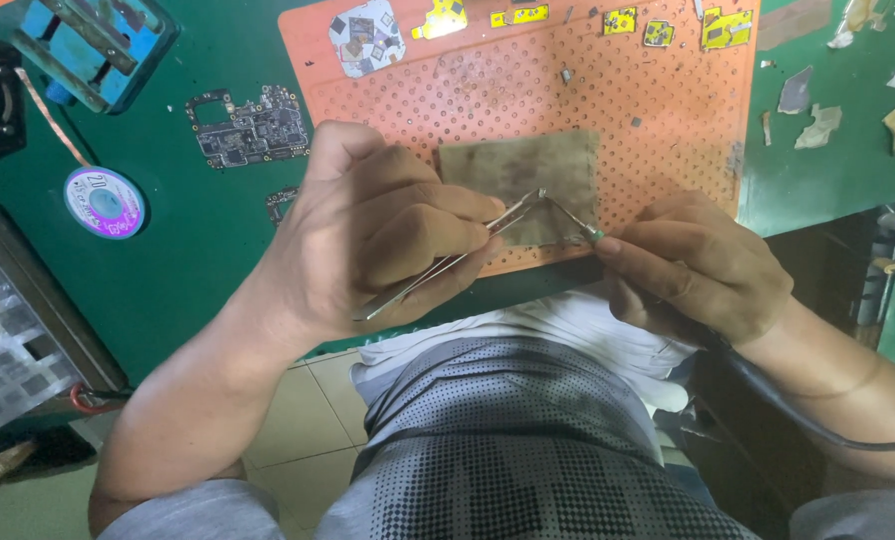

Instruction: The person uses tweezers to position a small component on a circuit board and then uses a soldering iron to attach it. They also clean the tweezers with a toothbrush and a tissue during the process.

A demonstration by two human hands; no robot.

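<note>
Steel tweezers (448, 262) lay pinched between the thumb and fingers of the left hand (368, 235), their slim legs running up and to the right until the tips came together over a worn, greyish-brown cloth pad (523, 175). The right hand (693, 265) was closed around a soldering iron (576, 222), whose thin bent tip met the tweezer points just above the pad; a dark cable (818, 425) trailed from it back past the right wrist. Whatever sat between the two tips was too small to make out. The pad rested on an orange perforated mat (668, 110), which carried small yellow board pieces (723, 27) and a cluster of loose chips (366, 38) along its far edge. To the left of the mat, on the green bench surface (188, 240), lay a dark circuit board (248, 128), and nearer the bench's left edge a round spool with a purple label (105, 202). A blue holder (93, 45) stood at the far left corner. Scraps of torn material (818, 125) were scattered on the green surface to the right of the mat.
</note>
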